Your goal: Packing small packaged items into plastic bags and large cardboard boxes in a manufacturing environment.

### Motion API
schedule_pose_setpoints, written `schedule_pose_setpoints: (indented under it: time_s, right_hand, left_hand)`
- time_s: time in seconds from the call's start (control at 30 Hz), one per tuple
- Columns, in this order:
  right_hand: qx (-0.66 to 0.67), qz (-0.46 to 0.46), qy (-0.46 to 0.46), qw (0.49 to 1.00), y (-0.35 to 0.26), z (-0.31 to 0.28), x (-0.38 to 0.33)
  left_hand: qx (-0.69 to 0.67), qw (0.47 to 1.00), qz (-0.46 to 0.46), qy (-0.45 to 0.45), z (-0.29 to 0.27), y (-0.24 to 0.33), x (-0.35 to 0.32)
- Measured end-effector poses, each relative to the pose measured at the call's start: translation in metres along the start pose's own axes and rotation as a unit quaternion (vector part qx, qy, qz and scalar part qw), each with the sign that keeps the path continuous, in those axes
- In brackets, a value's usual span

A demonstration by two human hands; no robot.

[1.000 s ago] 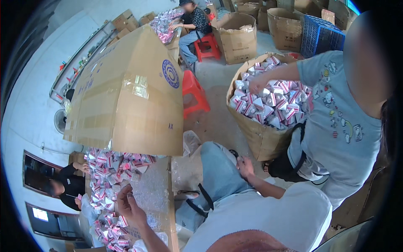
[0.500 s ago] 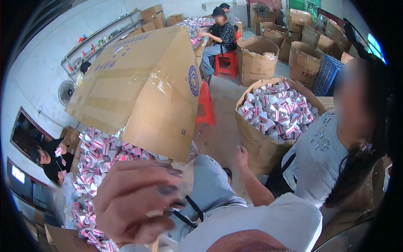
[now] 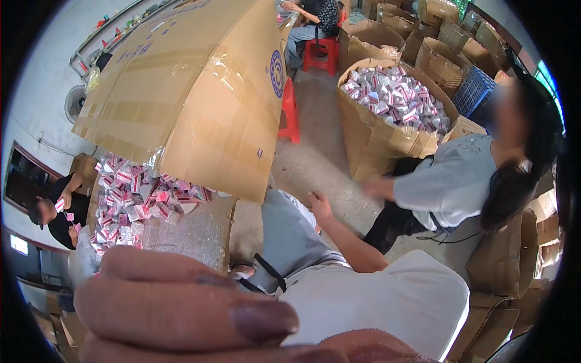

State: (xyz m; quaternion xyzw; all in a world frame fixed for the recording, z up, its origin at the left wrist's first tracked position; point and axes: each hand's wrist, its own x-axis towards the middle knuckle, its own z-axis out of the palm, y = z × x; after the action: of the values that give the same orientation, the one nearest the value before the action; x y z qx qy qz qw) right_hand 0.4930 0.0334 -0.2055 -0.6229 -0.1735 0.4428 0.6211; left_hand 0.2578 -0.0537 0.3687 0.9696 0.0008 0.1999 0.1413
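1. The large carton (image 3: 218, 115) is tan corrugated board, boxy and tilted, its seams glossy with tape.
2. At its lower-left edge lies a heap of packets (image 3: 130, 199): small, angular, wrapped in crinkly clear film, with pink-and-white bands.
3. Lower than the large carton and nearest the camera, the left hand (image 3: 175, 302) has its fingers bent and lying together; I cannot tell whether it grips anything. The heap is the nearest thing behind it.
4. The right hand (image 3: 321, 207), to the large carton's lower right, is loosely curled beside the knee; whether something sits inside it, I cannot tell.
5. One second ago the left hand was over the packets; now it looms much larger, hiding the heap's near part. The co-worker's forearm (image 3: 378, 189), right of the large carton, has left the filled carton (image 3: 387, 142) and hangs blurred, lower down.
6. Below the large carton, shiny film covers the table (image 3: 200, 236) from the heap to its straight right edge. Right of the large carton, grey floor (image 3: 308, 157) spans the gap to the filled carton.
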Motion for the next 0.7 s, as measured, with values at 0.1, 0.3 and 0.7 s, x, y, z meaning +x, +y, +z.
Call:
schedule_pose_setpoints:
  time_s: [0.1, 0.3, 0.7]
  right_hand:
    - [-0.041, 0.01, 0.006, 0.999, 0.012, -0.015, -0.03]
    - [-0.132, 0.055, 0.022, 0.99, 0.02, -0.059, -0.071]
    - [-0.291, -0.17, -0.253, 0.907, 0.004, 0.082, -0.112]
  left_hand:
    - [-0.036, 0.933, 0.147, 0.325, 0.045, -0.014, -0.029]
    - [0.086, 0.91, 0.092, 0.395, 0.028, 0.007, -0.088]
    - [0.17, 0.676, -0.426, 0.576, 0.14, 0.016, -0.342]
